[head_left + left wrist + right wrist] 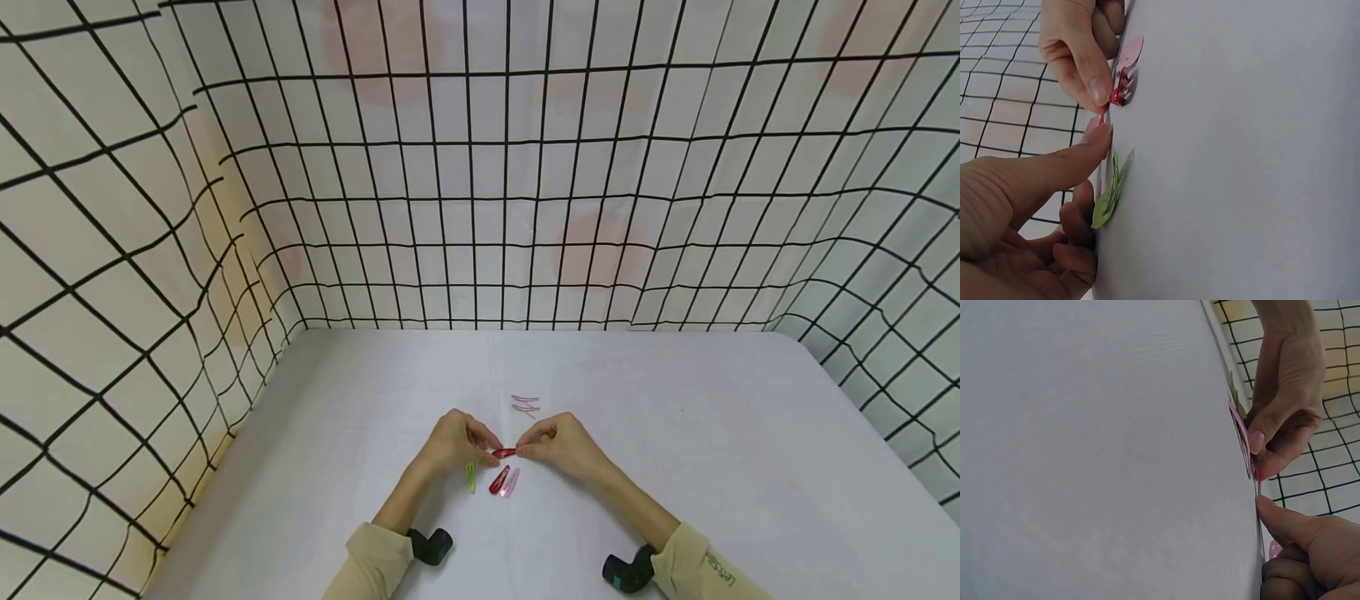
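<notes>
Left hand (453, 442) and right hand (564, 447) pinch opposite ends of one red clip (504, 452), lower centre of the head view.

grid-walled booth (105, 267) | black mesh (507, 143) | pale backing (487, 221) | white table (675, 400)

Beige sleeves (375, 557), what looks like dark lettering (720, 566) on the right one; black, bent wrist cameras (432, 547)

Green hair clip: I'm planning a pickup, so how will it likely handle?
The green hair clip is probably light, since it looks thin and small. It seems unlikely to roll far, given its narrow, tapered shape rather than a round one.
</notes>
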`<state>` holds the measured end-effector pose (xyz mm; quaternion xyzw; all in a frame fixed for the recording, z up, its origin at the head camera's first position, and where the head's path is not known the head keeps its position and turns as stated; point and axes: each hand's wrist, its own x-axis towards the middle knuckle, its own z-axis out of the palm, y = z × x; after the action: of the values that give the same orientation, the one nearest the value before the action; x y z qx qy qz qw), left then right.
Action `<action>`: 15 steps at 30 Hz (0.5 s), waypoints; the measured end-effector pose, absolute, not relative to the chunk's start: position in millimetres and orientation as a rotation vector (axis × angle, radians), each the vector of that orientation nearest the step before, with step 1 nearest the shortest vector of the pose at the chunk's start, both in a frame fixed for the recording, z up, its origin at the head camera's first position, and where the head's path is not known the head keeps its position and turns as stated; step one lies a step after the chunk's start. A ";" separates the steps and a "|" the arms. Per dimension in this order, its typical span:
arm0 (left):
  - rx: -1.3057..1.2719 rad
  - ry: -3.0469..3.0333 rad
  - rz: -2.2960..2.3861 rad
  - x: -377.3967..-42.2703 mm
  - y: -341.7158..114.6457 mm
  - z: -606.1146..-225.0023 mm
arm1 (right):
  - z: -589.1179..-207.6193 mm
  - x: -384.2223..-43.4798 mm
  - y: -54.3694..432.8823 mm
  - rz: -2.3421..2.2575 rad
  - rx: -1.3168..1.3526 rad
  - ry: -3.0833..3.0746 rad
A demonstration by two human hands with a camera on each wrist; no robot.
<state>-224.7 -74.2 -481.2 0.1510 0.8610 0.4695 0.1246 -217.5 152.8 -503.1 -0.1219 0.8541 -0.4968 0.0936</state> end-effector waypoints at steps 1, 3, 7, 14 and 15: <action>0.440 2.514 1.368 -224.7 -73.9 -481.4 | -503.4 -217.3 152.8 -1.476 -0.364 2.533; 0.438 2.522 1.371 -224.6 -73.6 -481.9 | -503.5 -216.6 152.9 -1.480 -0.364 2.530; 0.448 2.535 1.380 -224.8 -72.8 -482.4 | -503.2 -215.9 153.7 -1.487 -0.378 2.524; 0.435 2.538 1.372 -224.8 -71.8 -481.5 | -501.6 -215.0 154.4 -1.484 -0.438 2.500; 0.434 2.536 1.373 -224.8 -71.7 -481.7 | -501.2 -215.0 154.6 -1.473 -0.440 2.502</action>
<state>-224.8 -71.7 -481.7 0.1478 0.8641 0.4677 0.1126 -215.0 154.6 -501.2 -0.1492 0.8475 -0.4990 0.1023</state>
